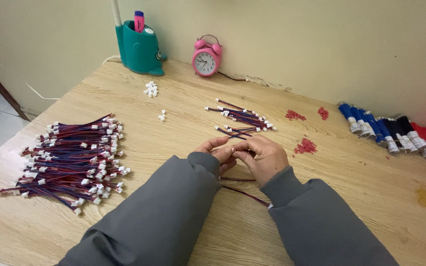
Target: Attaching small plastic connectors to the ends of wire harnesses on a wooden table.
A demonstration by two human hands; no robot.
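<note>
My left hand (pixel 216 150) and my right hand (pixel 262 156) meet at the middle of the wooden table (pixel 183 103), fingertips pinched together on the end of a thin red-and-blue wire (pixel 245 193) that trails back under my right wrist. Both arms wear grey sleeves. Just beyond my hands lies a small bunch of similar wires with white plugs (pixel 240 119). A large heap of the same wires (pixel 72 160) sits to the left.
Small white connectors (pixel 151 89) lie at the back left, small red pieces (pixel 305 146) in piles to the right. A teal pen holder (pixel 139 47) and pink alarm clock (pixel 206 56) stand by the wall. Blue, black and red bundles (pixel 390 130) line the right side.
</note>
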